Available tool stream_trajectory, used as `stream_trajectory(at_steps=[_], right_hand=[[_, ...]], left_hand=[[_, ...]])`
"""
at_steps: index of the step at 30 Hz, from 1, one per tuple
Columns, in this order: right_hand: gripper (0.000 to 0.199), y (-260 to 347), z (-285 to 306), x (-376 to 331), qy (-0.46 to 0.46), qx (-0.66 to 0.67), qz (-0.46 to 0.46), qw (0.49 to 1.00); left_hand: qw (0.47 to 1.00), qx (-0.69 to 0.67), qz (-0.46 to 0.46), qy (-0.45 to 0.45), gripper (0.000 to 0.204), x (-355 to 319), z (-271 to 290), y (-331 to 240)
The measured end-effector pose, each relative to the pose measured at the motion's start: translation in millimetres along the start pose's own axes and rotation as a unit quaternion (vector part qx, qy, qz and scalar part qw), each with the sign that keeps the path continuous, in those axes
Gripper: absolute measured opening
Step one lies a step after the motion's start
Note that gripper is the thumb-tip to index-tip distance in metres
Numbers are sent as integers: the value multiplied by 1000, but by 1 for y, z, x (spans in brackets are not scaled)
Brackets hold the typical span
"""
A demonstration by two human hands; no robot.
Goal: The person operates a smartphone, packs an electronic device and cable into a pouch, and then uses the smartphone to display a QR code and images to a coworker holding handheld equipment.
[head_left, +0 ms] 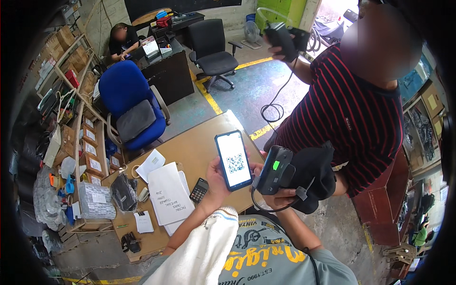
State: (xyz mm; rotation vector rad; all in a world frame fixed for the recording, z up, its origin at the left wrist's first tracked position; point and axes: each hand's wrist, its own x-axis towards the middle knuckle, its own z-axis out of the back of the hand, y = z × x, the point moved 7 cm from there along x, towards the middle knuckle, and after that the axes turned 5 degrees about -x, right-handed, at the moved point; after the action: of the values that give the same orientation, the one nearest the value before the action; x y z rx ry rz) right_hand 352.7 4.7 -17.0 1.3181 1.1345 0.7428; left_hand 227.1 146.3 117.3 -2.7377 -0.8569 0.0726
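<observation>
My left hand (215, 182) holds a dark phone (232, 160) upright, its white screen showing a square code pattern. Just to its right, my right hand (281, 197) grips a black handheld device (275, 170) with a green light and a thin cable looping below it. The device's face points toward the phone screen, a small gap between them. A black cap-like cloth (313, 176) sits against the device, in front of a person in a red-striped shirt (351, 109). A white towel (204, 251) drapes over my left forearm.
The striped-shirt person raises another black device (281, 40) with a hanging cable. A wooden desk (194, 147) carries papers (167, 192), a calculator (199, 190) and a wrapped bundle (96, 200). A blue chair (128, 102), a black chair (211, 47), left-hand shelves and a seated person (121, 40) stand beyond.
</observation>
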Motion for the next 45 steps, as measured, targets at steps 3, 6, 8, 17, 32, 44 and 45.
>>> stream_trajectory(at_steps=[3,6,8,17,32,44,45], right_hand=[[52,-19,35,-28,63,11,-79,995],[50,-1,1,-48,113,18,-133,985],[46,73,-37,-78,109,-291,-86,947],[43,56,-30,-84,86,-258,-165,948],[44,64,-46,-79,130,-257,-156,945],[48,84,-55,-80,149,-270,-142,941],[49,84,-55,-80,151,-271,-142,940]], left_hand=[[1000,3,-23,-16,68,8,6,-4],[998,44,-31,39,63,23,4,-9],[991,86,-41,91,59,29,1,-12],[998,5,-20,62,59,66,-7,-1],[998,23,-53,28,65,80,-4,-1],[996,20,-74,42,66,90,2,-8],[996,17,-74,45,66,90,2,-8]])
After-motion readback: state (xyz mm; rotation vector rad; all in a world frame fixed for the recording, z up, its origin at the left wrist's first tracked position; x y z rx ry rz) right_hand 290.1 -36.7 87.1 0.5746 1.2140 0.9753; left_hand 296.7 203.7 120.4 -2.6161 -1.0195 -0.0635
